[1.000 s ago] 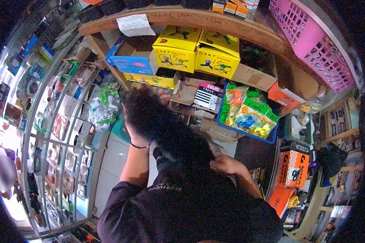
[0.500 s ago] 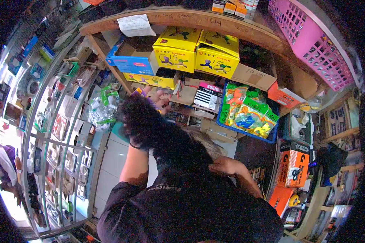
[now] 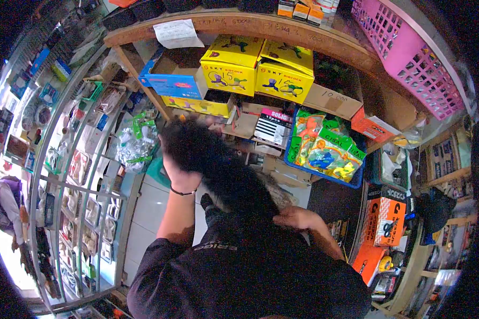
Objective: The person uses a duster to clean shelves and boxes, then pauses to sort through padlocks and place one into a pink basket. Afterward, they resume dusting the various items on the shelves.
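A black, fluffy feather duster (image 3: 218,162) with greyish-brown feathers along one side stretches across the middle. At its near end, my right hand (image 3: 295,218) is closed, fingers curled round the handle part, which is hidden. My left hand (image 3: 176,173), with a dark band at the wrist, is raised at the duster's far end. The black feathers cover most of its fingers. A small orange bit (image 3: 182,117) shows past the feathers by that hand; what it belongs to is hidden.
Yellow boxes (image 3: 229,74), a blue box (image 3: 175,85) and a blue tray (image 3: 324,178) of bagged colourful taps occupy the wooden shelf. A pink basket (image 3: 410,53) stands upper right. Glass display shelves (image 3: 80,186) line the left; orange boxes (image 3: 380,218) stand right.
My left hand has turned, and its fingers with a purple and orange thing, visible before, are now mostly behind the feathers. The duster's tip has shifted slightly. My right hand stays put.
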The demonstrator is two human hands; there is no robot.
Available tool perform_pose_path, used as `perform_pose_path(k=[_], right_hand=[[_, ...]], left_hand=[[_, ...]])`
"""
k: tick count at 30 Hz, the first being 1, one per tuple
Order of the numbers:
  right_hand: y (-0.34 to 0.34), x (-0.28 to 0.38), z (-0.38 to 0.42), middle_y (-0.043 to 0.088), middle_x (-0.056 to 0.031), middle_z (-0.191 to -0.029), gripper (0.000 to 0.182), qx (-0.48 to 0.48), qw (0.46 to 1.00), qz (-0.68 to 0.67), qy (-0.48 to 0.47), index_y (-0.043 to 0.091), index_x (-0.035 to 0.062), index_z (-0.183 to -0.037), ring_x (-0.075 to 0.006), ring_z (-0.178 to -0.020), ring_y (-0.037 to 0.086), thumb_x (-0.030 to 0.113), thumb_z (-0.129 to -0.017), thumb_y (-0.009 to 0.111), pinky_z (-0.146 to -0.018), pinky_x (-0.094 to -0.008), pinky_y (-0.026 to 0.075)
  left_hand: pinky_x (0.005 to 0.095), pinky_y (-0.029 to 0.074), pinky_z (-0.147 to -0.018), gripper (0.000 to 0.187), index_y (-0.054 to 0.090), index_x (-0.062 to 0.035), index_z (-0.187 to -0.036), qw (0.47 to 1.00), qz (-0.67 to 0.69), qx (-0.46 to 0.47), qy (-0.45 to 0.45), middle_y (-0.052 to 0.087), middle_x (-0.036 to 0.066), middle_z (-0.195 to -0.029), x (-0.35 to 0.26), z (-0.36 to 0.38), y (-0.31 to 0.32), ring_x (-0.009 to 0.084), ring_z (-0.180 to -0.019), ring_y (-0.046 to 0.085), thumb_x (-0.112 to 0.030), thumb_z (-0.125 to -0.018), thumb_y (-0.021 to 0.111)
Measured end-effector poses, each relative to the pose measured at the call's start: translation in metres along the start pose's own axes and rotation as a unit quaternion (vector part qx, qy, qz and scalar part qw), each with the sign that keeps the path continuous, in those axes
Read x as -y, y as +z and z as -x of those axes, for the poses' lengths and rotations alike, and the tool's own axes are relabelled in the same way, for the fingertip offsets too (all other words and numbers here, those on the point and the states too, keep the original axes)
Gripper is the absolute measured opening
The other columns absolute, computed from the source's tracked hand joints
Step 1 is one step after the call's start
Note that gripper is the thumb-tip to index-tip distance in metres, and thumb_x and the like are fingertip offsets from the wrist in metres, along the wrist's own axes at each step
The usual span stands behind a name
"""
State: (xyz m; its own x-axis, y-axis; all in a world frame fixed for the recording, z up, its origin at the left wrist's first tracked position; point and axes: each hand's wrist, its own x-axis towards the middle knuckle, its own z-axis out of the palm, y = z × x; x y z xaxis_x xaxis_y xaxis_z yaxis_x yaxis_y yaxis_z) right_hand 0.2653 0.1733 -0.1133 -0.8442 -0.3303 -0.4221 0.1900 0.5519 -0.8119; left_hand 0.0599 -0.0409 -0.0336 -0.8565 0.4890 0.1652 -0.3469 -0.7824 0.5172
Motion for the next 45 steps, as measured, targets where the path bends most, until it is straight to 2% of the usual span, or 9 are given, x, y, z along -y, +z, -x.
perform_pose_path(k=[6,9,15,17,20,26,32,41,45], right_hand=[[0.007,-0.014,-0.003,0.056,-0.0149,-0.071,0.038,-0.014,0.988,-0.142,0.059,0.054,0.0013,-0.084,-0.0268,-0.064,0.05,0.036,-0.086,0.039,-0.062,-0.038,0.04],[0.004,-0.006,0.0,0.048,-0.0105,-0.057,0.04,-0.041,0.988,-0.013,-0.151,0.051,-0.0002,-0.064,-0.015,-0.053,0.044,0.034,-0.084,0.044,-0.051,-0.0323,0.035],[0.0,0.003,0.001,0.048,-0.0106,-0.057,0.04,-0.018,0.991,-0.12,0.055,0.054,-0.0005,-0.069,-0.0161,-0.053,0.044,0.036,-0.084,0.044,-0.051,-0.0332,0.034],[0.004,-0.001,0.0,0.045,-0.0068,-0.052,0.04,-0.082,0.969,-0.015,-0.231,0.052,0.0004,-0.067,-0.0143,-0.05,0.039,0.035,-0.085,0.043,-0.049,-0.0319,0.033],[0.005,0.003,0.002,0.042,-0.0043,-0.05,0.04,-0.071,0.995,-0.077,0.002,0.05,0.0005,-0.064,-0.0131,-0.048,0.035,0.034,-0.085,0.042,-0.048,-0.0309,0.033],[0.002,-0.01,-0.001,0.045,-0.0055,-0.053,0.042,-0.013,0.986,-0.045,-0.158,0.051,-0.0002,-0.065,-0.014,-0.05,0.039,0.035,-0.085,0.042,-0.05,-0.03,0.034],[0.003,0.004,-0.001,0.046,-0.0088,-0.054,0.042,-0.014,0.998,-0.024,0.049,0.051,-0.0006,-0.066,-0.0169,-0.051,0.041,0.035,-0.085,0.041,-0.05,-0.031,0.035],[0.003,0.003,0.004,0.049,-0.0072,-0.058,0.039,-0.04,0.996,-0.001,-0.073,0.054,-0.0009,-0.071,-0.0143,-0.057,0.044,0.034,-0.085,0.043,-0.053,-0.0312,0.036],[0.008,-0.014,-0.001,0.048,-0.0055,-0.058,0.037,-0.055,0.997,-0.061,0.003,0.053,-0.0007,-0.071,-0.0122,-0.058,0.043,0.033,-0.085,0.044,-0.053,-0.0307,0.036]], left_hand=[[0.0477,0.028,-0.092,0.051,0.027,-0.0096,-0.125,0.993,0.1,-0.066,0.009,0.04,0.013,-0.121,-0.004,0.006,0.012,0.0341,-0.111,0.038,-0.041,-0.085,0.03],[0.0441,0.028,-0.094,0.054,0.039,-0.0068,-0.119,0.994,-0.015,0.1,-0.032,0.043,0.012,-0.119,0.002,-0.004,-0.011,0.0302,-0.11,0.039,-0.046,-0.084,0.029],[0.0477,0.028,-0.092,0.053,0.03,-0.0063,-0.123,0.993,0.106,-0.06,0.008,0.04,0.014,-0.121,-0.004,0.005,0.012,0.0341,-0.111,0.037,-0.044,-0.085,0.025],[0.0434,0.029,-0.093,0.053,0.037,-0.0059,-0.12,0.993,0.018,0.115,-0.027,0.04,0.014,-0.121,0.0,-0.001,-0.001,0.0305,-0.111,0.038,-0.045,-0.085,0.025],[0.0467,0.029,-0.092,0.054,0.035,-0.006,-0.121,0.996,0.076,0.034,-0.022,0.036,0.014,-0.124,-0.003,0.002,0.01,0.0332,-0.111,0.037,-0.045,-0.084,0.026],[0.0456,0.028,-0.093,0.055,0.036,-0.0056,-0.121,0.994,0.033,0.096,0.038,0.039,0.012,-0.122,0.0,0.005,0.012,0.0314,-0.11,0.039,-0.046,-0.084,0.025],[0.0433,0.031,-0.091,0.053,0.042,-0.0063,-0.116,0.997,0.056,-0.047,0.006,0.044,0.013,-0.117,-0.003,0.01,0.015,0.0306,-0.107,0.042,-0.046,-0.084,0.028],[0.0454,0.028,-0.093,0.058,0.033,-0.0075,-0.122,0.992,0.061,0.107,0.016,0.04,0.015,-0.12,0.001,0.003,0.013,0.0313,-0.109,0.039,-0.05,-0.083,0.026],[0.0429,0.03,-0.092,0.054,0.038,-0.005,-0.118,0.998,0.045,-0.046,-0.014,0.045,0.013,-0.116,-0.004,0.009,0.022,0.0308,-0.107,0.041,-0.046,-0.085,0.026]])
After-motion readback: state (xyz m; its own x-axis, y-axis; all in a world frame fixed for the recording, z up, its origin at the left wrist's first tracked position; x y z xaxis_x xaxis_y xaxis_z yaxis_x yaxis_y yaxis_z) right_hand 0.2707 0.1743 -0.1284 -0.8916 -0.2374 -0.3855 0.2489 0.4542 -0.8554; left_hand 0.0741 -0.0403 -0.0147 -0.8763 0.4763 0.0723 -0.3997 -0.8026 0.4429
